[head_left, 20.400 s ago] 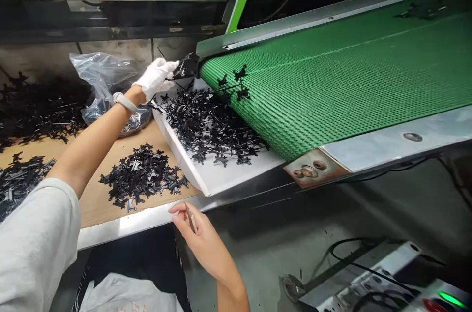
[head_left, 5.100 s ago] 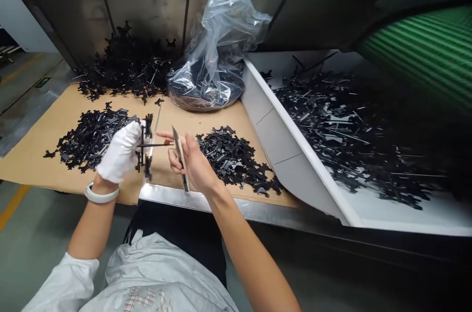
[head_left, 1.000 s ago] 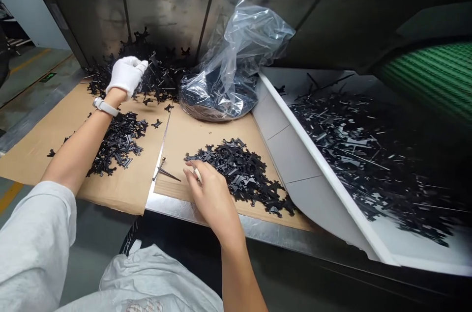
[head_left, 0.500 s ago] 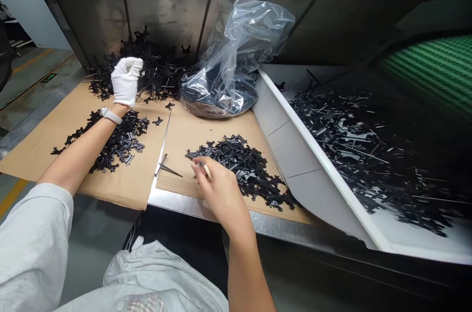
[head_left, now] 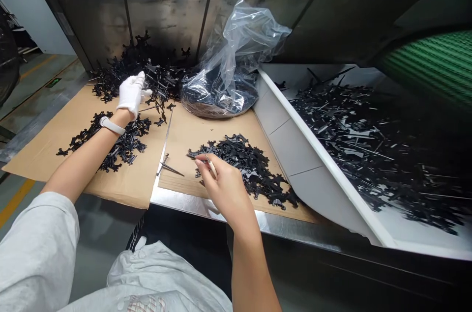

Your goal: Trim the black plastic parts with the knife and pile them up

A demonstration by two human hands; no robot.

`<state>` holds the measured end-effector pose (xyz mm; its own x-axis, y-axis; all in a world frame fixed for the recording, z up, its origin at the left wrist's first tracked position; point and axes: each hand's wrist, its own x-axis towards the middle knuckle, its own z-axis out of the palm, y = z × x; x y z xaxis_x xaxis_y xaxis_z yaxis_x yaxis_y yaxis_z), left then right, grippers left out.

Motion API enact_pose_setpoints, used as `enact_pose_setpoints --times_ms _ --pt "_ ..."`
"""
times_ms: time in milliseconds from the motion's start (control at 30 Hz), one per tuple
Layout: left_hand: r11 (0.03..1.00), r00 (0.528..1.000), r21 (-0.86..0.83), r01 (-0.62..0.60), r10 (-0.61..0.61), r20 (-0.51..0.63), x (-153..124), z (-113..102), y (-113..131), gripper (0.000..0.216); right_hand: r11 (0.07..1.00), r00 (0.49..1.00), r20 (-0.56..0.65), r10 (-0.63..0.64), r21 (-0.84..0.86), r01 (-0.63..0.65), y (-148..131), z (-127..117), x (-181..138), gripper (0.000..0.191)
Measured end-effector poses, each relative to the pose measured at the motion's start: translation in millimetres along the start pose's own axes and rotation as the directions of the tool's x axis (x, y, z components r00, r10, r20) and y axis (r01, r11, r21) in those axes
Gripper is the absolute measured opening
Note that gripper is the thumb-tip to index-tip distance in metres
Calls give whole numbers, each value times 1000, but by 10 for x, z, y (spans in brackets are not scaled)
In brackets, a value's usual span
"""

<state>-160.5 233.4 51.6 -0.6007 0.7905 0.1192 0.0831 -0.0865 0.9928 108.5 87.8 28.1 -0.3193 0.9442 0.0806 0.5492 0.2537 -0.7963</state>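
My left hand [head_left: 132,92], in a white glove, is at the near edge of the back-left heap of small black plastic parts [head_left: 121,69]. Its thumb and fingers are closed around some black plastic parts [head_left: 159,105] joined to a thin stick, partly hidden by the glove. My right hand [head_left: 224,182], bare, grips a slim pen-like tool with a pale handle [head_left: 212,168]; its tip is too small to make out. Just beyond that hand lies a pile of black parts [head_left: 247,159]. Another pile [head_left: 127,140] is partly covered by my left forearm.
A clear plastic bag [head_left: 236,71] with dark contents stands at the back. To the right, a white tray [head_left: 317,145] holds many black parts and thin sticks. Crossed thin black sticks [head_left: 167,167] lie on the cardboard [head_left: 132,191] seam. A metal edge [head_left: 184,200] borders the front.
My left hand has come down and slightly right from the heap, its fist loosening, with black parts now beside it. My right hand has shifted slightly right, still gripping the pen-like tool.
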Motion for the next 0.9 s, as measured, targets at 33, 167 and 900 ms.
enact_pose_setpoints --times_ms 33,167,900 --pt "1000 1000 0 0 0 10 -42 5 2 31 1000 1000 -15 -11 7 11 0 0 6 27" --pt "998 997 46 -44 41 63 -317 57 64 30 996 997 -76 -22 81 28 -47 -14 69 28" --pt "879 838 455 -140 -139 527 -1064 -86 -504 39 716 989 133 62 685 -137 -91 343 927 11"
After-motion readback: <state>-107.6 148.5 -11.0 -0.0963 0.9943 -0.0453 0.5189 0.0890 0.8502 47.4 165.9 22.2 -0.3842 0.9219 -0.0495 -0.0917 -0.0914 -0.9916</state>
